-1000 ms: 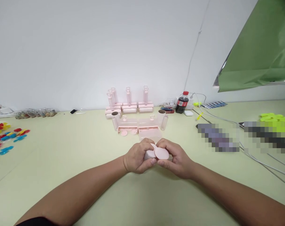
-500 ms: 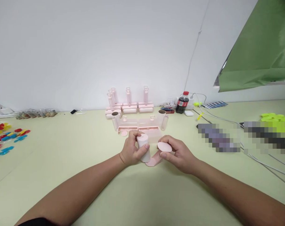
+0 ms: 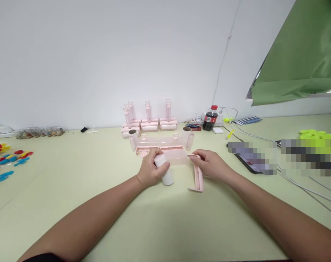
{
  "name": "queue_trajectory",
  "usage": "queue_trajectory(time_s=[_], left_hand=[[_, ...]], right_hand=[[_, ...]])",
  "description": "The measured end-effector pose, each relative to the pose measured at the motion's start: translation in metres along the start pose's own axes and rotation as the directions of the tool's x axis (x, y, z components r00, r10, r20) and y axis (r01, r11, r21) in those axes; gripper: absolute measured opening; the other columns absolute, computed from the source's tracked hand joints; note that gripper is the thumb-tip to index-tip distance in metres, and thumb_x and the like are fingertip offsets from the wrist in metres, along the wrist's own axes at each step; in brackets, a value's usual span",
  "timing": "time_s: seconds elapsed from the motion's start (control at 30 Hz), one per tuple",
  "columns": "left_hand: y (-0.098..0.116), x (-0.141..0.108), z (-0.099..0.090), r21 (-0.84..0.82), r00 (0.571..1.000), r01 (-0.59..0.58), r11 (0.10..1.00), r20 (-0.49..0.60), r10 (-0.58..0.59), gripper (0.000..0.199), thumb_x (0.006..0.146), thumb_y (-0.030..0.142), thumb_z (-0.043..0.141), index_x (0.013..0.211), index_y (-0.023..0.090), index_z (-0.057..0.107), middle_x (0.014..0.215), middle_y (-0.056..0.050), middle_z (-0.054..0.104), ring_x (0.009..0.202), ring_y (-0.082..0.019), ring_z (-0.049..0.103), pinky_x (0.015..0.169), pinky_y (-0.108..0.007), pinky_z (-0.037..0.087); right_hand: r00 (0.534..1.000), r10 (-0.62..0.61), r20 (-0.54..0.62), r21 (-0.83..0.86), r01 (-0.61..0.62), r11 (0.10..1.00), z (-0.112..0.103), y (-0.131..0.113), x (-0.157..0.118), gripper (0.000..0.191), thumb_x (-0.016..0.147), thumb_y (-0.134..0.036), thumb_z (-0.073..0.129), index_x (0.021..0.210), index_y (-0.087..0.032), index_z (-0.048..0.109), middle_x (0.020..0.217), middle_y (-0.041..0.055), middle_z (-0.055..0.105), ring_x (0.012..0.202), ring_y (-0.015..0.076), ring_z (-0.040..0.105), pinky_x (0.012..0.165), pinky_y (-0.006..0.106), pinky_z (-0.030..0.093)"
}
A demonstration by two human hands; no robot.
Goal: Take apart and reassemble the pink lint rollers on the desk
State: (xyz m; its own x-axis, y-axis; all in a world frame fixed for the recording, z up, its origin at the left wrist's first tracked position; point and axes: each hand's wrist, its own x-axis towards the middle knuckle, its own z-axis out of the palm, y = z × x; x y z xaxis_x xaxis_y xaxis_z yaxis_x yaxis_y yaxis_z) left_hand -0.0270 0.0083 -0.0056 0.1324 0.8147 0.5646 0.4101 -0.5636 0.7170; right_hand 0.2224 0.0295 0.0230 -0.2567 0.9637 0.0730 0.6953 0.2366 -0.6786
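Observation:
My left hand [image 3: 149, 170] is wrapped round a white roll [image 3: 168, 177] with a pink end, tilted above the table. In my right hand [image 3: 211, 163] is a pink plastic holder [image 3: 198, 181], gripped by its upper end. This holder is a long open channel with a flat plate at each end, and its hollow side shows. The roll and the holder are apart. Just beyond my hands lie open pink cases [image 3: 172, 147] with a translucent lid [image 3: 177, 154]. Two rolls with brown cores [image 3: 133, 131] stand upright by the cases, beside clear tubes [image 3: 190, 142].
Several pink units [image 3: 149, 125] with upright clear handles stand by the wall. A cola bottle [image 3: 210, 118], white cables [image 3: 259, 137] and a dark phone [image 3: 248, 158] are to the right. Colourful flower-shaped pieces [image 3: 4, 175] and small bagged items [image 3: 41, 131] lie left.
My right hand has drawn the pink holder rightward, away from the roll, and turned it so its channel shows. The roll in my left hand tilts more and sits slightly further left.

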Motion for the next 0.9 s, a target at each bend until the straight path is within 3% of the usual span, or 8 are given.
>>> queue_trajectory(time_s=[0.17,0.37,0.67,0.9], left_hand=[[-0.003,-0.002,0.003,-0.101,0.999,0.037,0.994,0.043,-0.033,0.029,0.075,0.035,0.065,0.091,0.021,0.045,0.078,0.0,0.057,0.066,-0.014,0.052,0.06,-0.028,0.041],[-0.003,-0.003,0.005,-0.174,0.995,0.06,0.983,0.09,-0.044,0.032,0.075,0.035,0.067,0.091,0.022,0.042,0.08,0.0,0.061,0.068,-0.015,0.057,0.061,-0.028,0.043],[-0.005,-0.001,0.005,-0.177,0.993,0.094,0.98,0.081,-0.081,0.031,0.075,0.036,0.068,0.088,0.021,0.045,0.078,0.0,0.06,0.066,-0.015,0.056,0.06,-0.027,0.041],[-0.002,-0.001,0.003,-0.145,0.993,0.066,0.987,0.11,-0.05,0.027,0.075,0.036,0.067,0.086,0.02,0.047,0.075,0.001,0.058,0.066,-0.014,0.053,0.06,-0.027,0.042]], right_hand=[[0.997,0.066,0.04,-0.12,-0.06,0.991,-0.004,0.007,0.007,0.042,0.083,-0.058,0.049,0.069,-0.019,0.059,0.06,0.0018,0.058,0.055,0.0161,0.051,0.049,0.026,0.034],[0.996,0.079,-0.037,-0.137,-0.083,0.987,-0.009,0.012,0.012,0.037,0.081,-0.055,0.053,0.078,-0.021,0.066,0.064,0.0039,0.065,0.057,0.019,0.057,0.049,0.028,0.036],[0.995,0.091,-0.028,-0.192,-0.094,0.977,-0.009,0.011,0.013,0.038,0.084,-0.057,0.051,0.086,-0.022,0.066,0.072,0.0044,0.068,0.065,0.0206,0.061,0.053,0.028,0.038],[0.995,0.067,-0.073,-0.09,-0.073,0.993,-0.007,0.012,0.012,0.029,0.081,-0.048,0.057,0.086,-0.022,0.066,0.078,0.0043,0.071,0.065,0.0195,0.062,0.052,0.028,0.041]])
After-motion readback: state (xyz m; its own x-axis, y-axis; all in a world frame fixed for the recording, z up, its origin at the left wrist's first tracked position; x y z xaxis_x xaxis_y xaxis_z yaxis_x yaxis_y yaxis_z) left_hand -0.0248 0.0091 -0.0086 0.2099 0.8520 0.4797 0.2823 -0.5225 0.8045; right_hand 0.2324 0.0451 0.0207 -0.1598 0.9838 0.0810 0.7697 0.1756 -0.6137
